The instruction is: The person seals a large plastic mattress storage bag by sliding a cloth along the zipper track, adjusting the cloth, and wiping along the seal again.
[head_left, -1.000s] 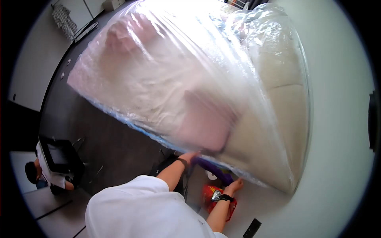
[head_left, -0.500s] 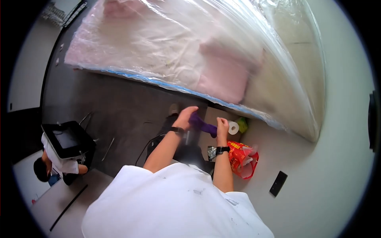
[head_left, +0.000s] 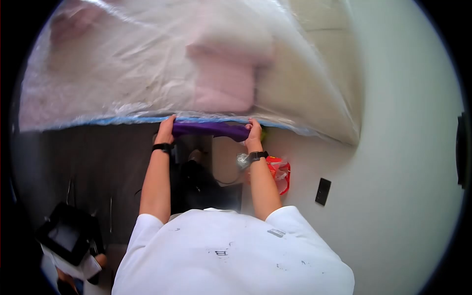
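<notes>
A purple cloth (head_left: 209,129) is stretched sideways between my two hands, just below the blue edge of the plastic-covered bed (head_left: 147,83). Its left end is gripped in my left hand (head_left: 166,132), which wears a black wristband. The right end is pinched by my right hand (head_left: 253,133), with a black watch on the wrist. Through the hazy plastic a pink cushion (head_left: 223,86) shows above the cloth. Whether the cloth touches the plastic I cannot tell.
A red bag (head_left: 281,173) lies right of my right forearm, beside a silvery packet (head_left: 242,160). Farther right, a black rectangular plate (head_left: 323,191) is on the pale wall. At the lower left a person (head_left: 73,265) is beside a black-framed case (head_left: 66,236).
The purple cloth, bunched and hanging between my hands half a second ago, is now pulled out wide. My hands have moved apart and up to the bed's edge. The view has shifted.
</notes>
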### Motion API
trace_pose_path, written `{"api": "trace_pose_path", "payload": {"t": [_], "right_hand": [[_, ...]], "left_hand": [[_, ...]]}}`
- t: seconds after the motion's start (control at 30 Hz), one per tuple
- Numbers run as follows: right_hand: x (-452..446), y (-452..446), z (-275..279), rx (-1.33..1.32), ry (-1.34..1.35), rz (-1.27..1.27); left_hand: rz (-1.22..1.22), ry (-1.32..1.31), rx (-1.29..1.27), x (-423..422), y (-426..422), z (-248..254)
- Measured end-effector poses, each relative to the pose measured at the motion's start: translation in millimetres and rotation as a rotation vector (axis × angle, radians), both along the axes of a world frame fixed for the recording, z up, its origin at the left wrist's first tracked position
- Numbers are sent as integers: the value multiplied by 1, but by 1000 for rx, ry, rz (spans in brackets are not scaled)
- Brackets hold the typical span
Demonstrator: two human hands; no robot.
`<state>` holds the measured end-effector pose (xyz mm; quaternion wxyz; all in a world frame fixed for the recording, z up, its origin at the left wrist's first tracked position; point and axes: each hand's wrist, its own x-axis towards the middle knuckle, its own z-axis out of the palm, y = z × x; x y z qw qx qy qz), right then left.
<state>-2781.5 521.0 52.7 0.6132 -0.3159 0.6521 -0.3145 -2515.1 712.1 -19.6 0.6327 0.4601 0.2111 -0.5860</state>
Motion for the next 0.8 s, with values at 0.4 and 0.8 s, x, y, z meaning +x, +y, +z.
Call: {"api": "trace_pose_path", "payload": {"t": [0.4,0.8], "right_hand": [[-105,-39,0,-113,293,-164],[-126,4,-152,136,580,133]], "left_hand": [[-201,-34,185,-97,-25,48],[-445,-263,595,-98,15,-50]]}}
